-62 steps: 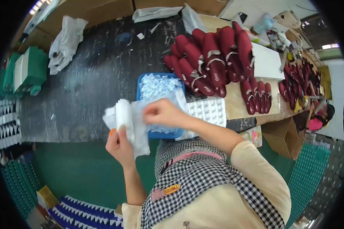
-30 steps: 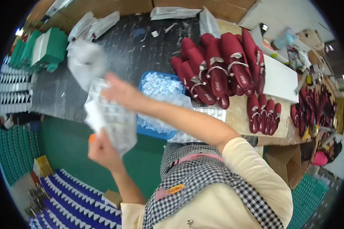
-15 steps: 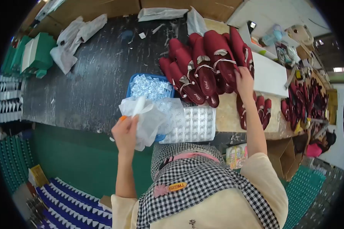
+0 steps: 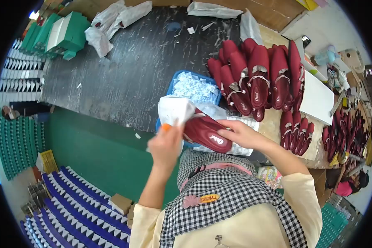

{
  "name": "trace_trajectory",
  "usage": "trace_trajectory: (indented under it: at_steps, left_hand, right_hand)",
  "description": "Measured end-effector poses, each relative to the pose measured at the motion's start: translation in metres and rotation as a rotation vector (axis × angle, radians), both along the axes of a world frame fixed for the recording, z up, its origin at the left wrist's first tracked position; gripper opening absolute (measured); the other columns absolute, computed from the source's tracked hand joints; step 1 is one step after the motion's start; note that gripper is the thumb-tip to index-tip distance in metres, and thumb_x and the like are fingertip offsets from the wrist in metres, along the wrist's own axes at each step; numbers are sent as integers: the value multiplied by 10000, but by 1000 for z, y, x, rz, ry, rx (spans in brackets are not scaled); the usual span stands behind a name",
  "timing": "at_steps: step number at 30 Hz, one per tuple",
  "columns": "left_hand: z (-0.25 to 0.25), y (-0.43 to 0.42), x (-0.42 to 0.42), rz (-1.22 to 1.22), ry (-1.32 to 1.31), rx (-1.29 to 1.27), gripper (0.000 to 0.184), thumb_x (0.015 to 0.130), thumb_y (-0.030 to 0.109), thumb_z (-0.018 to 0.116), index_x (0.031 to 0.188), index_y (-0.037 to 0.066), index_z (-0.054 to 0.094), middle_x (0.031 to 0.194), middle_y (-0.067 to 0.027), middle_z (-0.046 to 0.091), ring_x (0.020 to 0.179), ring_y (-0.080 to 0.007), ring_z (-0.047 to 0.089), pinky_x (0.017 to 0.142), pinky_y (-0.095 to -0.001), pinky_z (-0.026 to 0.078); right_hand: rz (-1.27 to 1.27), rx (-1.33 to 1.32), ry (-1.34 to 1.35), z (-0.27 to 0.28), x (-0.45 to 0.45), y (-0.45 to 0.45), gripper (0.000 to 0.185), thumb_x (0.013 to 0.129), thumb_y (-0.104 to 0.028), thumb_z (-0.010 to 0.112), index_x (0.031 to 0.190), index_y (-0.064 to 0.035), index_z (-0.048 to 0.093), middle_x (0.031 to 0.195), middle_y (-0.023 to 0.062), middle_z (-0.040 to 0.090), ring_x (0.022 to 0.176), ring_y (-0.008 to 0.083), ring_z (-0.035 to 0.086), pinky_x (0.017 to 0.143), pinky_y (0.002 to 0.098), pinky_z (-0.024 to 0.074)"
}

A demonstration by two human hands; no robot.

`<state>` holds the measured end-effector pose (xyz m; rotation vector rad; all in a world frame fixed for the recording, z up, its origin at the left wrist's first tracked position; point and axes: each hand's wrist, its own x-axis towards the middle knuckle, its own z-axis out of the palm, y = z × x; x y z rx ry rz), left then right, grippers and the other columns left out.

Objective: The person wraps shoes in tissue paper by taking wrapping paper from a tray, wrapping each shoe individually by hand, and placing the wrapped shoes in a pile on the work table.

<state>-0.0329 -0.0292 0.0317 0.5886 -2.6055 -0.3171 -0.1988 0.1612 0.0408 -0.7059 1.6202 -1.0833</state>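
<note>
My right hand [image 4: 240,134] grips a dark red slip-on shoe [image 4: 206,131] by its heel end, thumb on the printed insole. The toe of the shoe lies against and partly behind a thin white bag [image 4: 174,109]; I cannot tell how far inside it is. My left hand [image 4: 165,145], smeared by motion and with something orange on a finger, pinches the bag. Behind them stands a blue basket [image 4: 169,90] full of small clear-and-white packets [image 4: 194,86]. A sheet of round clear stickers [image 4: 244,150] lies partly hidden under the shoe.
Many dark red shoes [image 4: 258,78] stand clustered on the right of the black table [image 4: 124,78]. A white box lid [image 4: 317,98] lies beside them. Wrapped white bundles [image 4: 99,41] and green boxes [image 4: 68,35] are at the far left. Another person [image 4: 353,182] is at the far right.
My right hand has taken a shoe from the cluster and brought it left to the bag. My left hand has moved the bag up against the toe. The whole view has shifted.
</note>
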Motion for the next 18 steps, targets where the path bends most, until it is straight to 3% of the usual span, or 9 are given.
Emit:
trace_trajectory:
  at_steps: [2, 3, 5, 7, 8, 10, 12, 15, 18]
  left_hand:
    - [9, -19, 11, 27, -35, 26, 145, 777, 143, 748, 919, 129, 718, 668, -31, 555, 415, -134, 397, 371, -268, 320]
    - [14, -13, 16, 42, -24, 11, 145, 777, 143, 748, 919, 129, 718, 668, -31, 555, 415, -134, 397, 371, -268, 320]
    - [23, 13, 28, -96, 206, -37, 89, 760, 137, 754, 816, 111, 690, 644, -21, 551, 419, -132, 397, 372, -275, 322]
    - [22, -9, 33, 110, 216, -109, 149, 722, 115, 770, 685, 91, 627, 628, -5, 530, 430, -146, 380, 395, -286, 331]
    - [26, -34, 39, 151, 316, 91, 233, 757, 100, 745, 618, 69, 560, 618, -2, 514, 451, -155, 347, 427, -292, 339]
    - [34, -82, 54, 425, 417, 118, 272, 817, 73, 685, 612, 32, 511, 597, 5, 463, 505, -133, 315, 477, -265, 331]
    - [52, -107, 49, 594, 722, 340, 315, 858, 50, 638, 608, 3, 452, 582, 15, 399, 548, -108, 303, 504, -242, 300]
    - [18, -84, 25, 454, 655, 522, 312, 849, 36, 649, 619, -23, 446, 585, 29, 356, 571, -100, 302, 518, -237, 284]
    - [-16, -65, 19, 320, 544, 682, 295, 845, 37, 655, 631, -29, 463, 589, 23, 369, 566, -103, 303, 513, -244, 282]
  right_hand:
    - [44, -10, -184, -3, 0, -34, 324, 946, -134, 516, 1217, 28, 589, 970, 47, 663, 834, 88, 571, 721, 208, 472]
    - [-148, -59, -590, -9, 10, -52, 322, 932, -128, 535, 1214, 15, 597, 1032, 70, 672, 881, 113, 605, 748, 227, 500]
    - [-287, -167, -780, -17, 27, -111, 311, 922, -124, 550, 1197, 9, 606, 1087, 89, 668, 925, 139, 629, 783, 255, 527]
    - [-252, -216, -525, 25, 30, -195, 332, 920, -139, 556, 1219, 6, 568, 1105, 97, 651, 977, 144, 621, 817, 273, 532]
    - [-257, -473, -410, 25, 32, -247, 392, 920, -169, 568, 1273, -4, 526, 1092, 87, 638, 915, 131, 614, 797, 245, 525]
    - [-237, -786, -617, 49, 23, -313, 360, 895, -202, 597, 1209, -30, 557, 928, 38, 612, 722, 88, 526, 641, 198, 445]
    - [-100, -606, -134, 38, 42, -288, 207, 854, -188, 609, 979, -25, 633, 751, 7, 606, 633, 93, 508, 585, 229, 418]
    - [67, -491, 123, -3, 61, -219, 161, 813, -176, 616, 796, -22, 659, 606, -7, 563, 560, 107, 477, 561, 246, 412]
    - [-154, -268, 309, -44, 24, -137, 141, 748, -147, 648, 810, -36, 710, 619, 6, 607, 551, 114, 463, 535, 253, 397]
